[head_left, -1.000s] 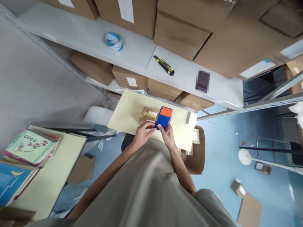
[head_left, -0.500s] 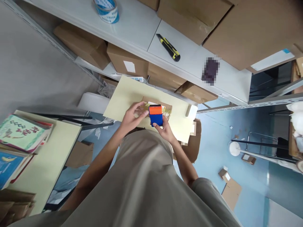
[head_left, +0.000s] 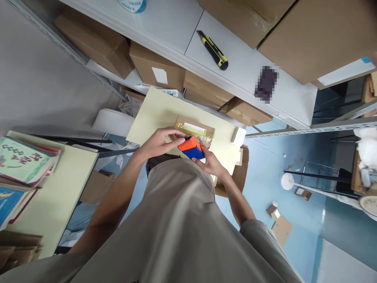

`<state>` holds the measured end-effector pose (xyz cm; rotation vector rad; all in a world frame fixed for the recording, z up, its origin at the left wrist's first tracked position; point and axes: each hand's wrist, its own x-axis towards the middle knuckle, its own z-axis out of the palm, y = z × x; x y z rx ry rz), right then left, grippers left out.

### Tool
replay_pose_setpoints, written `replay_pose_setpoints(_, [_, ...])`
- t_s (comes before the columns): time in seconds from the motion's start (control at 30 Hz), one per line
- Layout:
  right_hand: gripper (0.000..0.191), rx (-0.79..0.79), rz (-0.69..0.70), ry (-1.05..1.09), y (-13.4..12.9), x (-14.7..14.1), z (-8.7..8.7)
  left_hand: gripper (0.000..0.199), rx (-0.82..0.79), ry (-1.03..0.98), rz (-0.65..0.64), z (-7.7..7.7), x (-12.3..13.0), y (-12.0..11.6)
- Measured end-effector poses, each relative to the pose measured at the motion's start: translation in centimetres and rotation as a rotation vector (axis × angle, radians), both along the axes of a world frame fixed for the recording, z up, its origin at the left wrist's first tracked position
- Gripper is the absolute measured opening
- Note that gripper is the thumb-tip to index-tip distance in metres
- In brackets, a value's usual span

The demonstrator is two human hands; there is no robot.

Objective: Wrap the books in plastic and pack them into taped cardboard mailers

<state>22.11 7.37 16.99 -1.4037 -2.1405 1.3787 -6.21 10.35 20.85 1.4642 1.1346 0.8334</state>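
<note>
An orange and blue item (head_left: 192, 147) with a dark top edge is held tilted above the front of the pale yellow table (head_left: 156, 110). My right hand (head_left: 212, 162) grips its blue lower end between thumb and fingers. At its orange end, my left hand (head_left: 165, 141) has thumb and fingers closed on the dark edge. Just behind the item, a cardboard package (head_left: 196, 127) with yellowish tape and a white label lies on the table.
On the grey shelf (head_left: 173, 29) ahead lie a yellow-black cutter (head_left: 212, 51) and a tape roll (head_left: 134, 4). A small white box (head_left: 238, 136) stands at the table's right. Books (head_left: 26, 161) lie on the left table; an open carton (head_left: 241, 173) is right of my lap.
The orange and blue item has turned from upright to tilted, leaning left. My left hand, earlier apart from it with fingers spread, now touches and pinches its top edge. The view has shifted slightly.
</note>
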Motion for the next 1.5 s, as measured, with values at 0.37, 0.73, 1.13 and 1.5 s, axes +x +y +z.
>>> replay_pose_setpoints(0.37, [0.047, -0.088, 0.076, -0.090, 3.0, -0.8, 1.7, 0.049, -0.318, -0.282, 0.302, -8.4, 1.7, -0.5])
replay_pose_setpoints(0.73, [0.060, -0.510, 0.254, -0.340, 11.0, 1.8, 9.3, 0.039, -0.295, -0.309, 0.750, -13.3, -0.1, 0.2])
replay_pose_setpoints(1.13, [0.065, -0.570, 0.215, -0.429, 16.4, 0.1, 7.8, 0.040, -0.381, -0.346, 0.748, -21.7, -1.5, 4.3])
replay_pose_setpoints(1.5, [0.060, -0.587, 0.109, -0.482, 15.7, 0.2, 4.6, 0.051, -0.444, -0.168, 0.712, -25.1, 1.3, 3.9])
